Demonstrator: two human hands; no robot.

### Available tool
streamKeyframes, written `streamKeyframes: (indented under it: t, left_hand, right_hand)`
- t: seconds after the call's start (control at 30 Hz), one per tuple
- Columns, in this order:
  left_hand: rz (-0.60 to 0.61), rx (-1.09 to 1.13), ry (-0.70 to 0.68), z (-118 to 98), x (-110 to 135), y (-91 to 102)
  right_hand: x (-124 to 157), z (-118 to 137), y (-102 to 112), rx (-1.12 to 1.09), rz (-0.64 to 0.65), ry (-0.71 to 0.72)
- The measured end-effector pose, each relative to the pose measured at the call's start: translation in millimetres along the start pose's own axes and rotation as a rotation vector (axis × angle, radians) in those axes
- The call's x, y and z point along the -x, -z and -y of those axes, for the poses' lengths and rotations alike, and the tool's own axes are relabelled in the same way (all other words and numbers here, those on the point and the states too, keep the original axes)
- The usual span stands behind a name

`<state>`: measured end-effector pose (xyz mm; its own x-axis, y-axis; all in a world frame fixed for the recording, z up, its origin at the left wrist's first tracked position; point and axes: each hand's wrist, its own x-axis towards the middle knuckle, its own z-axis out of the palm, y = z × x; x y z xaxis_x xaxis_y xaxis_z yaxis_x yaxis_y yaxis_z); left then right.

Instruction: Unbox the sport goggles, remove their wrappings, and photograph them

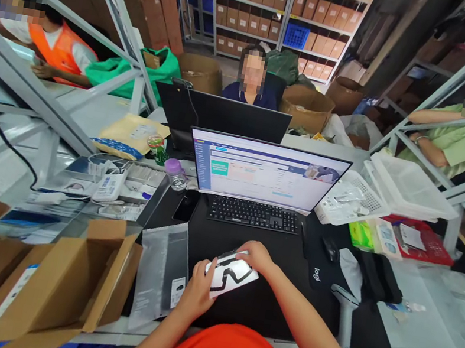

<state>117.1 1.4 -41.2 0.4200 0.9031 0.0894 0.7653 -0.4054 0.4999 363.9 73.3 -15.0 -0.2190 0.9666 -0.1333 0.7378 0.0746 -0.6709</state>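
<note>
A flat white piece with a thick black angular outline is held over the black desk mat, in front of the keyboard. My left hand is closed on its left end, the thumb along the edge. At the upper right edge, the fingers of my right hand also grip it. Whether the piece is a card or a packet I cannot make out. Beside my left hand lies a clear plastic bag with a small white label near its lower right corner.
Open cardboard boxes stand at the left. Ahead are a keyboard, a monitor, a phone and a purple-lidded bottle. A mouse and a barcode scanner lie right. Several people sit around the desks.
</note>
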Motion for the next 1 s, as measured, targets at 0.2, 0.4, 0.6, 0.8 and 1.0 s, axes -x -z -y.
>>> streamKeyframes:
  t: [0.2, 0.4, 0.6, 0.8, 1.0]
  left_hand:
    - [-0.082, 0.066, 0.056, 10, 29, 8.4]
    - [-0.246, 0.733, 0.699, 18, 37, 37.7]
    - [-0.058, 1.284, 0.955, 0, 17, 54.8]
    - [0.129, 1.907, 1.261, -16, 16, 58.3]
    - [0.438, 2.023, 1.147, -14, 22, 35.5]
  right_hand:
    - [18, -38, 24, 0.046, -0.214, -0.203]
    - [59, -45, 33, 0.075, -0.222, -0.155]
    - [50, -14, -32, 0.143, -0.01, -0.038]
    - [51, -27, -53, 0.072, -0.075, -0.088]
    - [101, -54, -16, -0.074, -0.392, -0.285]
